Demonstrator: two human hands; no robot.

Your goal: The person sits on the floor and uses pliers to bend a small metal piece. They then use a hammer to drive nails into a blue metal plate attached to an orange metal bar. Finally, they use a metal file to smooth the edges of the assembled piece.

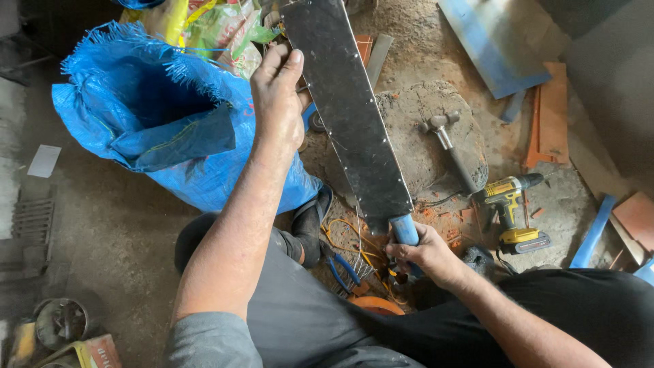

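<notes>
Steadily now: keep your right hand [424,253] clenched on the blue handle [406,232] while your left hand [276,95] pinches the dark blade [351,109] edge, held above the stone block [426,136].

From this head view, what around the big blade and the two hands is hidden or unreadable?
- Blade tip: cut off by the top edge of the head view.
- Blue handle: its lower part is covered by the right hand.
- Blade's far edge at the left hand: hidden behind the fingers.
- Blue sack contents: lost in its dark opening.
- Hammer handle end: blends into the dirt.
</notes>
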